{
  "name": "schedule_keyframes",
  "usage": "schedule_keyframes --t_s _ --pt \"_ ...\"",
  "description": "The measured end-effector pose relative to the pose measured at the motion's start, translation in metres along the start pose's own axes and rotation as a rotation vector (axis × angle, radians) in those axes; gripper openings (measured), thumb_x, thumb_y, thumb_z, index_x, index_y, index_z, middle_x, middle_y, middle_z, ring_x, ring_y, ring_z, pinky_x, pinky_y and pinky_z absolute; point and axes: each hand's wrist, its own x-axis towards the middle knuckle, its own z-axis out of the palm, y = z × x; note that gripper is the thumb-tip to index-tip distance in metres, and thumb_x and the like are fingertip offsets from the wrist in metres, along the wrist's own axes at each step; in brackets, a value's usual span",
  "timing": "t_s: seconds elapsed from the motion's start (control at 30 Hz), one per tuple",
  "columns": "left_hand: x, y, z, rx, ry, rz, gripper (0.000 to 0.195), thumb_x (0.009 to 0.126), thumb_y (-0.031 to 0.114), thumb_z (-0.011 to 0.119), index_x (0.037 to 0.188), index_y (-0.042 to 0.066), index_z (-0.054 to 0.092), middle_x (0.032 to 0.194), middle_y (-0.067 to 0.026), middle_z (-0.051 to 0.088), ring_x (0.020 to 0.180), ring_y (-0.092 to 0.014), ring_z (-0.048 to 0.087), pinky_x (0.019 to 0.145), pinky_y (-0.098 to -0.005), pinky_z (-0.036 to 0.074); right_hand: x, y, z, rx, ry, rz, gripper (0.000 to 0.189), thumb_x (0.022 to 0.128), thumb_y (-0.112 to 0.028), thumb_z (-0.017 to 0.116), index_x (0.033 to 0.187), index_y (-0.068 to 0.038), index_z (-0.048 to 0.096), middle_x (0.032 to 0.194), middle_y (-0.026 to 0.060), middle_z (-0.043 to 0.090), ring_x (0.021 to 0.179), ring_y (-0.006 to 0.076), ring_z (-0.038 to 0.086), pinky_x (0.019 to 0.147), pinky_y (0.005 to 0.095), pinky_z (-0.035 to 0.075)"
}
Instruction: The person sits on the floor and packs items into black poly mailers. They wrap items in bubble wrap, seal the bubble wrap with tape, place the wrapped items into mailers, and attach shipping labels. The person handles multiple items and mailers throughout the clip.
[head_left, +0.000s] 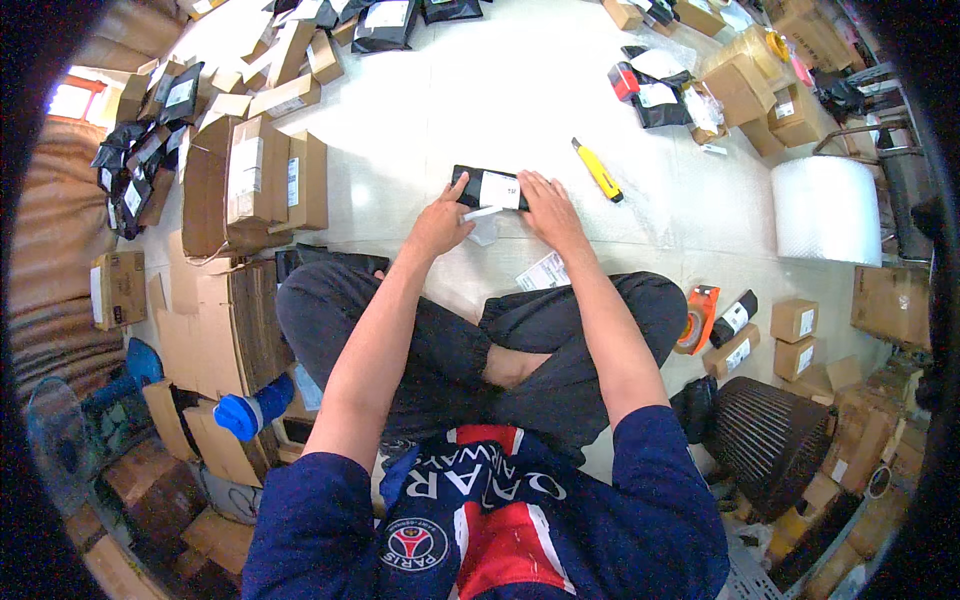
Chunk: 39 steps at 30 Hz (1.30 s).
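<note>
A small black plastic-wrapped parcel lies on the pale floor before me, with a white label on its top face. My left hand holds its left end, the index finger stretched onto the wrap. Near that thumb is a white strip along the parcel's front edge, and a translucent piece lies below it. The fingers of my right hand press on the parcel's right end. To the right rests a yellow utility knife. A printed label sheet is partly under my right forearm.
Cardboard boxes and black mailers crowd the left. At right stand a bubble-wrap roll, an orange tape dispenser, small boxes and a dark slatted basket. Flattened cardboard is stacked beside my left knee.
</note>
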Motion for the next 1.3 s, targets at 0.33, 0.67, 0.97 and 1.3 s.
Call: schedule_keyframes --t_s 0.33,0.67,0.97,1.3 --pt "-0.004 0.081 -0.016 -0.345 0.050 0.372 0.031 0.093 0.011 0.074 0.123 0.004 0.077 0.169 -0.0185 0.044 0.157 -0.042 0.038 0.127 -0.0518 0.037 -0.094 -0.030 -0.085 1.011 0.163 0.250 0.051 0.103 -0.015 0.068 0.151 -0.005 0.052 0.140 0.0179 0.064 0.132 0.0312 0.061 0.114 0.0467 0.048" --pt "0.048 0.031 0.008 0.335 0.108 0.153 0.091 0.086 0.024 0.084 0.163 0.009 0.038 0.161 -0.0190 0.050 0.148 -0.039 0.050 0.125 -0.0647 0.034 -0.403 0.118 -0.289 -0.441 1.231 0.668 0.039 0.096 0.004 0.045 0.129 0.006 0.067 0.131 0.0227 0.070 0.120 0.0380 0.069 0.110 0.0487 0.053" --pt "0.024 0.010 -0.023 0.527 -0.140 -0.189 0.084 0.087 0.039 0.081 0.157 0.010 0.046 0.135 -0.0174 0.067 0.126 -0.038 0.067 0.109 -0.0672 0.050 -0.609 0.150 -0.291 -0.918 0.694 1.446 0.037 0.097 -0.019 0.065 0.129 -0.001 0.068 0.126 0.0256 0.067 0.109 0.0436 0.069 0.097 0.0526 0.057" --pt "-0.021 -0.101 -0.114 0.677 0.084 -0.628 0.083 0.097 0.030 0.064 0.165 -0.003 0.030 0.148 -0.0338 0.054 0.125 -0.047 0.065 0.098 -0.0548 0.060 -0.367 0.121 -0.246 0.117 1.004 0.822 0.042 0.096 0.005 0.061 0.138 0.005 0.057 0.132 0.0178 0.064 0.118 0.0294 0.069 0.103 0.0399 0.056"
